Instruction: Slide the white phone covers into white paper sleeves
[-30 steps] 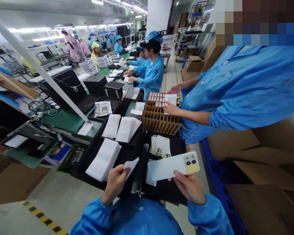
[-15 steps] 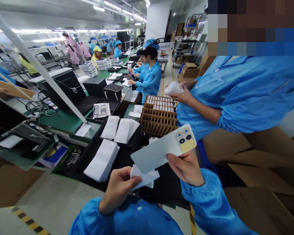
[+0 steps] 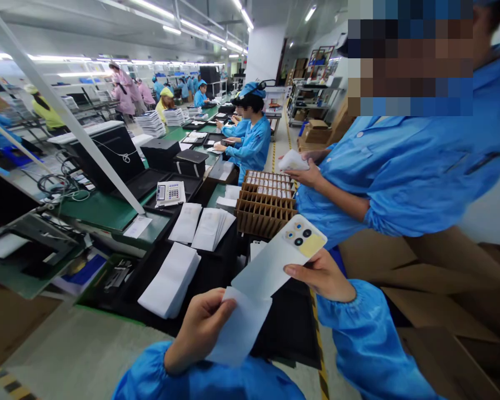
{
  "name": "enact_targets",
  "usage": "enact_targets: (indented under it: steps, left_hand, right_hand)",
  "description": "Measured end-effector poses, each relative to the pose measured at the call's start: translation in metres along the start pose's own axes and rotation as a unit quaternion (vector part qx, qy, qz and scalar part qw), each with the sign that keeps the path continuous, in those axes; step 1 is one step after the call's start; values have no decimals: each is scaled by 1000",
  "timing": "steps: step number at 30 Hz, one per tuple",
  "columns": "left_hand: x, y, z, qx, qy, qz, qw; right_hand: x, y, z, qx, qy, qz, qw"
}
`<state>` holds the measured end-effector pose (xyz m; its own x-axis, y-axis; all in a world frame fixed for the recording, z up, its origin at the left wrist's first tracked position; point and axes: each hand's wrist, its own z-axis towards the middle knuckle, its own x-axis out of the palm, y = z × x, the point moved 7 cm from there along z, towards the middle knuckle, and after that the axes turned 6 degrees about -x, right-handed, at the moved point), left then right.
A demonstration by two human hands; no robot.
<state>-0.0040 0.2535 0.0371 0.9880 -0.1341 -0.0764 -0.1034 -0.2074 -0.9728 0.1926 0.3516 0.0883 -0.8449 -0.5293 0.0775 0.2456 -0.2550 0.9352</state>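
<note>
My right hand (image 3: 323, 273) is closed on a pale smartphone (image 3: 270, 258), held by its edge near the camera end. Its back faces me, with round lenses and a yellow patch at the top corner. My left hand (image 3: 204, 325) pinches a thin white sleeve (image 3: 244, 325) between thumb and fingers. The phone's lower end meets the upper edge of the sleeve; I cannot tell how far inside it lies. Left of my hands, a thick stack of white sleeves (image 3: 169, 280) rests on the black tray (image 3: 287, 322). Smaller piles of sleeves (image 3: 208, 228) lie behind it.
A brown divided carton (image 3: 264, 214) with phones in its far slots stands beyond the phone. On the right, a co-worker in blue (image 3: 400, 166) holds a white wrapped item (image 3: 294, 160). Open cardboard boxes (image 3: 433, 278) fill the lower right. A calculator (image 3: 170, 193) sits further back.
The phone has tilted steeper, and its lower end has come to the sleeve's edge. The sleeve, bunched and crooked before, now hangs flat and lower from my left hand.
</note>
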Motion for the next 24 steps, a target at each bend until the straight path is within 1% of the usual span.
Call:
enact_targets:
  steps: [3, 5, 7, 11, 14, 16, 20, 24]
  left_hand:
    - [0, -9, 1, 45, -19, 57, 997]
    - [1, -11, 2, 54, -22, 72, 996]
    - [2, -9, 3, 43, -20, 63, 997]
    - [3, -1, 4, -1, -4, 24, 1000]
    - [6, 3, 6, -23, 12, -11, 1000]
    - [7, 5, 7, -38, 13, -29, 999]
    - [8, 8, 7, -62, 18, -55, 996]
    - [7, 9, 9, -56, 16, -55, 997]
  right_hand:
    - [3, 8, 6, 5, 17, -12, 1000]
    - [3, 10, 7, 9, 37, -28, 999]
    - [-1, 12, 8, 1, 48, -52, 997]
    - [-12, 14, 9, -18, 40, -74, 996]
    - [-7, 11, 10, -6, 84, -83, 993]
    - [-3, 9, 12, 0, 97, -75, 992]
    - [0, -4, 14, 32, 109, -52, 992]
    - [3, -21, 15, 69, 114, -11, 991]
